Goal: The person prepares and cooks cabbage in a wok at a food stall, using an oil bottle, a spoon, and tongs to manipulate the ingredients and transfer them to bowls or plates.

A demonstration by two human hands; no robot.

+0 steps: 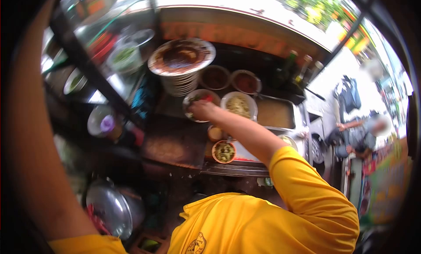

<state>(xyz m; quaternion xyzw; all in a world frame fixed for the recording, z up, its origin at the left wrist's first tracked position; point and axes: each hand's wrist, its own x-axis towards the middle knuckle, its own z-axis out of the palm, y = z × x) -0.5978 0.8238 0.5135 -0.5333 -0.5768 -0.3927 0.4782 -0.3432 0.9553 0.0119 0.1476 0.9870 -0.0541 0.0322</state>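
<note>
Now right hand (pixel 202 109) over round bowl (pixel 199 98), no long axis.

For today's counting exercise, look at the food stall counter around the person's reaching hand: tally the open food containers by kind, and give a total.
Round bowls of food: 6, for example the bowl under the right hand, the noodle bowl and the green-filled bowl
Rectangular trays: 1, the metal tray
Stacks of plates: 1, the plate stack
Total: 8
</note>
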